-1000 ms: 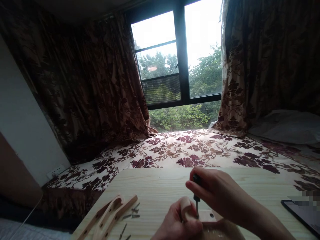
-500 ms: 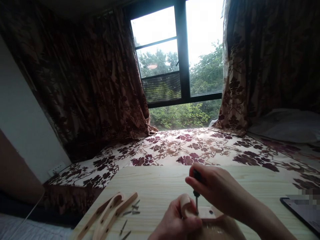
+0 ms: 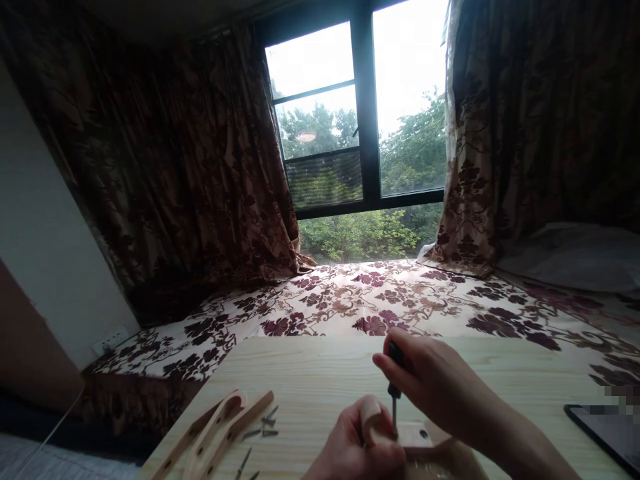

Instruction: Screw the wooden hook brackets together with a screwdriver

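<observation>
My right hand [image 3: 425,370] is wrapped round the black handle of a screwdriver [image 3: 395,387]. The shaft points down, and its tip meets a pale curved wooden piece [image 3: 415,435] near the curl. A dark screw hole shows in the flat part of that piece. With fingers and thumb closed round its curled end, my left hand [image 3: 357,443] grips the wooden piece. Whether a screw sits under the tip is hidden. Below the piece lies a brownish, shiny item [image 3: 440,463], partly covered by my right forearm.
Several similar curved wooden pieces [image 3: 215,433] with dark holes lie on the left of the light wooden board [image 3: 300,373]. Loose screws [image 3: 267,427] are scattered beside them. A dark-edged tablet-like device [image 3: 600,433] is at the right. Behind are a floral-covered ledge [image 3: 340,293] and a window [image 3: 367,100].
The whole view has shifted slightly, so the board and hands sit a little lower. Both hands keep their grips, and the screwdriver stays at the same spot on the wooden piece.
</observation>
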`<state>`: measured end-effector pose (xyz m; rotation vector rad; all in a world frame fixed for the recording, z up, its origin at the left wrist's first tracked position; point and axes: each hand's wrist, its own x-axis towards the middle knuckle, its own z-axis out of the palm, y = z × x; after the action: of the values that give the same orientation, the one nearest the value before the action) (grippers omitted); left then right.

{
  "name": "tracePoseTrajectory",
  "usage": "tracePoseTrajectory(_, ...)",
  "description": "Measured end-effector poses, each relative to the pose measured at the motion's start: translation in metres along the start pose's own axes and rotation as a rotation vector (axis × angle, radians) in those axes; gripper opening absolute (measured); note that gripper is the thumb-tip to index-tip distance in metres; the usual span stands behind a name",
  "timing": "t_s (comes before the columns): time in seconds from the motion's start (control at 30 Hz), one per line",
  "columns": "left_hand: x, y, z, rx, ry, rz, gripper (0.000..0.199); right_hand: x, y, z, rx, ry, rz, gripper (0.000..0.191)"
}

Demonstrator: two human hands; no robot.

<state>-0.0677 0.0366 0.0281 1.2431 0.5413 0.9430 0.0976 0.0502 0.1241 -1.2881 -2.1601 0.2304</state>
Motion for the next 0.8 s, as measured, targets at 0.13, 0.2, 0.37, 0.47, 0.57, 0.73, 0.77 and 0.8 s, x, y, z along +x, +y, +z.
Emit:
tracePoseTrajectory(0.13, -0.001, -0.002, 0.002, 0.013, 0.048, 0.012, 0.042, -0.006, -0.004, -0.007, 0.146, -0.097, -0.085, 0.018)
tracePoseTrajectory(0.2, -0.002, -0.004, 0.002, 0.026, 0.078, -0.002, 0.042, -0.007, -0.005, -0.007, 0.192, -0.125, -0.124, 0.018)
tracePoseTrajectory(0.37, -0.003, -0.001, 0.006, 0.021, 0.094, -0.03, 0.04, -0.004, -0.002, 0.0, 0.104, -0.036, -0.141, 0.023)
tracePoseTrajectory(0.47, -0.003, 0.005, 0.01, 0.068, 0.12, -0.049, 0.037, -0.002, 0.001, 0.003, 0.023, 0.027, -0.104, 0.023)
tracePoseTrajectory(0.57, -0.002, 0.009, 0.011, 0.1, 0.119, -0.045, 0.037, -0.001, 0.001, 0.0, -0.039, 0.048, -0.066, 0.022)
tracePoseTrajectory(0.73, -0.003, 0.005, 0.007, 0.097, 0.105, -0.05, 0.037, -0.006, -0.005, -0.008, 0.049, -0.052, -0.154, 0.008)
tracePoseTrajectory(0.77, -0.003, 0.004, 0.006, 0.106, 0.117, -0.064, 0.037, -0.007, -0.007, -0.008, 0.066, -0.078, -0.183, 0.007)
tracePoseTrajectory(0.8, -0.003, 0.002, 0.006, 0.116, 0.128, -0.08, 0.038, -0.008, -0.008, -0.008, 0.069, -0.096, -0.207, 0.008)
